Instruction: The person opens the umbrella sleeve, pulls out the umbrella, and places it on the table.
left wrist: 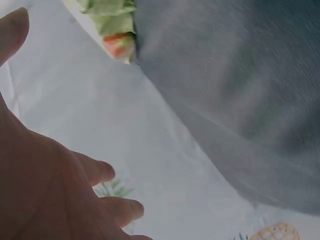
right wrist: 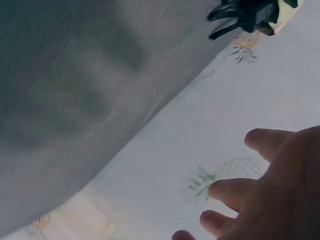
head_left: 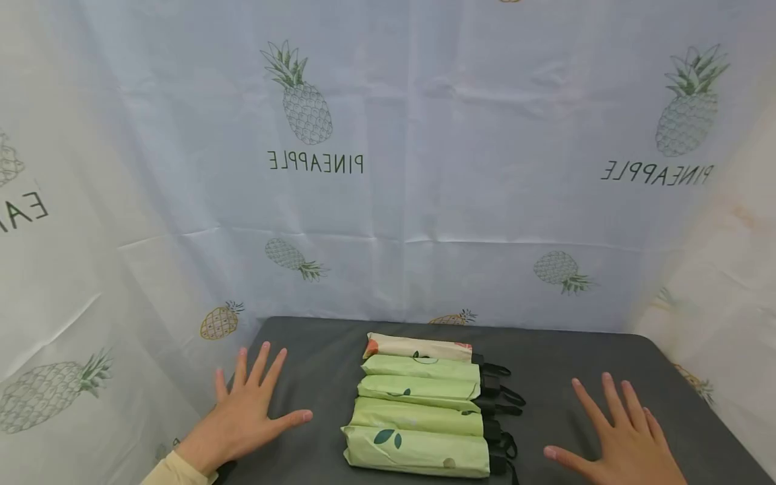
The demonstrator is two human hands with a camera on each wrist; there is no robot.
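Several folded umbrellas lie side by side in a row on the dark grey table, their black handles and wrist straps pointing right. The nearest umbrella (head_left: 418, 453) is light green with dark leaf prints; the farthest umbrella (head_left: 418, 347) is cream with an orange patch. To the left of the row, my left hand (head_left: 245, 411) is spread with straight fingers and holds nothing. My right hand (head_left: 630, 441) is spread likewise on the right side, apart from the handles. In the left wrist view the umbrella ends (left wrist: 117, 45) show at the top; the right wrist view catches black handles (right wrist: 252, 15).
The grey table (head_left: 315, 350) has rounded far corners. A white curtain (head_left: 412, 188) printed with pineapples and mirrored lettering hangs right behind its far edge and along both sides.
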